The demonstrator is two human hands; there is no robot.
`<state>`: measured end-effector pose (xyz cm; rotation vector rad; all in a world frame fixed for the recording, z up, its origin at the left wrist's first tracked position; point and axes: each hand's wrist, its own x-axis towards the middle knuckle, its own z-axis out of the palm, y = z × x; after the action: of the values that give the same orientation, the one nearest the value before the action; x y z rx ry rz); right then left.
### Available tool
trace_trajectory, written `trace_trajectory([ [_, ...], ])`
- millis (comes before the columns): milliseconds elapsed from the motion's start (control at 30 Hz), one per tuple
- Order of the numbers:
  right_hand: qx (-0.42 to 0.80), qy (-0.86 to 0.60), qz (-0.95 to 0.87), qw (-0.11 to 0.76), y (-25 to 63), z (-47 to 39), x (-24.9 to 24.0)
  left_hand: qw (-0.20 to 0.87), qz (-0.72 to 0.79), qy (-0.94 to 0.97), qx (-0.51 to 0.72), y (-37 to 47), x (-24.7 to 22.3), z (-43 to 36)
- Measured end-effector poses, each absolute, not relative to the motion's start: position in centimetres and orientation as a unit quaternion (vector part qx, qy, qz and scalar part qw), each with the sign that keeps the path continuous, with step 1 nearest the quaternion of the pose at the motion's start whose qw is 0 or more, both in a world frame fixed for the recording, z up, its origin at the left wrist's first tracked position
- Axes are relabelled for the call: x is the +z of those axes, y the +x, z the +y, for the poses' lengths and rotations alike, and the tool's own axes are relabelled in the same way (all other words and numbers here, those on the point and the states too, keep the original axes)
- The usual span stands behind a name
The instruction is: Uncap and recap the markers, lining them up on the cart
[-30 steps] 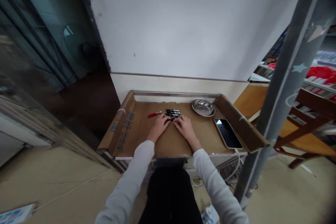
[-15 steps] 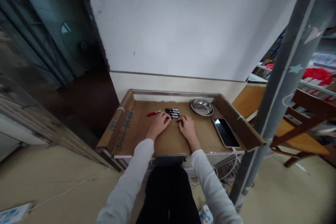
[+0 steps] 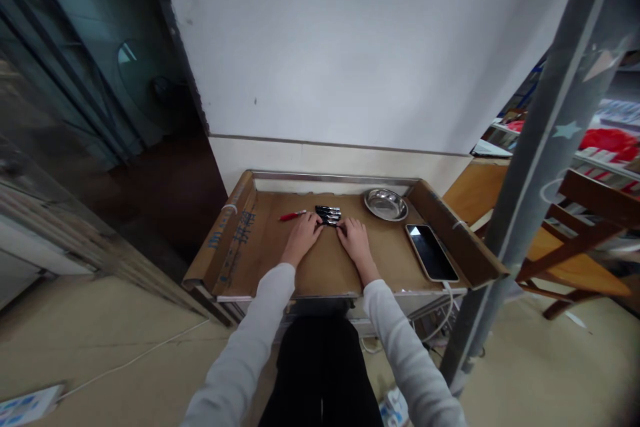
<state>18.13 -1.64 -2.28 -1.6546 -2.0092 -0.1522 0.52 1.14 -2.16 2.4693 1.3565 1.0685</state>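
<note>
Several black markers (image 3: 328,212) lie side by side in a small stack of rows on the cardboard-lined tray (image 3: 270,267). At their lower left, my left hand (image 3: 303,237) touches the end of the nearest marker with bent fingers. My right hand (image 3: 354,239) is at the right end of that same marker, fingertips closed against it. A red marker (image 3: 291,216) lies to the left of the black ones, just beyond my left hand.
A round metal dish (image 3: 386,204) sits at the tray's back right. In front of it lies a phone (image 3: 431,253) with a white cable. Raised cardboard sides edge the tray. A grey post (image 3: 525,147) and a wooden chair (image 3: 575,253) stand to the right.
My right hand has moved slightly up and left, and the dark piece at its fingertips now lies against the row of black markers. My left hand has shifted slightly.
</note>
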Motion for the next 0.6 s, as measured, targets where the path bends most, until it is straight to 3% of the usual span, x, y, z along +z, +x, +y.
trace_trajectory([
  [300, -0.046, -0.596, -0.75, 0.285, 18.0, -2.1, -1.9, 0.053, 0.446, 0.817, 0.362, 0.6, -2.2, 1.0],
  [600, -0.021, -0.588, -0.752, 0.297, 17.8, -3.1, -1.7, -0.076, 0.645, 0.615, 0.448, -0.6, -2.5, 1.0],
])
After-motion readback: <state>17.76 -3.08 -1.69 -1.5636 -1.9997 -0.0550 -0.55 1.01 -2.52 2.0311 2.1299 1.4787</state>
